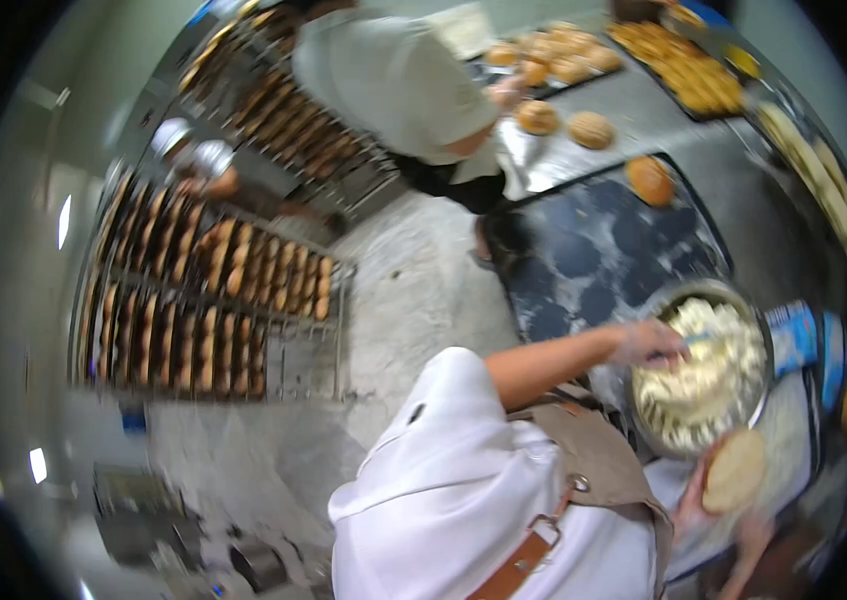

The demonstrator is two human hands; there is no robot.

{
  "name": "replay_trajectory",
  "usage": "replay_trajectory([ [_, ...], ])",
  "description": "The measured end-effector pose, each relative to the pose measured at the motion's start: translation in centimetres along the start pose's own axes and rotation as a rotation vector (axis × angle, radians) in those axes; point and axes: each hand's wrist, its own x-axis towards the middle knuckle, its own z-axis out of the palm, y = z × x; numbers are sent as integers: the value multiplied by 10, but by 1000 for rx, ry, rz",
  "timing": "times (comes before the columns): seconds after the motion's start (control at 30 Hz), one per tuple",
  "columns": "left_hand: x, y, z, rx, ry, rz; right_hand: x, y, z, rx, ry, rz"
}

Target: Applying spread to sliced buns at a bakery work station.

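Observation:
My left hand point(652, 343), in what looks like a thin clear glove, reaches over the rim of a round metal bowl point(763, 375). Its fingers are closed on a thin pale-blue tool point(701, 336), its kind blurred, whose end lies in the cream. Thick pale-yellow cream point(712, 385) fills much of the bowl. Just below the bowl, my right hand point(690, 503) grips a cut bun half point(736, 472) from beneath, its pale cut face showing.
A dark floured tray point(584, 262) bears one bun point(651, 181). Beyond stand two buns, a bun tray and a tray of yellow pastries point(679, 68). A co-worker point(394, 80) works there. Racks of bread point(209, 300) stand left; a blue packet point(792, 337) lies right of the bowl.

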Motion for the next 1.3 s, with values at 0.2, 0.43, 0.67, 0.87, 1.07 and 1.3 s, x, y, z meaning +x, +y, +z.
replay_trajectory([
  [0.2, -71, 19, 17, -470, 66, 43, 42, -5, 87, -80, -112, 211],
  [0.43, -101, 39, 26, -335, 98, 169, 55, 14, 96, 57, 100, 260],
  [0.67, -134, 66, 19, -361, 176, 115, 67, 57, 152, -47, 584, 263],
  [0.87, -143, 64, 20, 163, 291, 340, 62, 61, 156, -56, 765, 156],
  [1.07, -137, 64, -25, 445, 380, 260, 97, 76, 63, 249, 776, 72],
  [1.3, -58, 65, -12, 915, 495, 237, 138, 62, -7, -594, 509, -129],
])
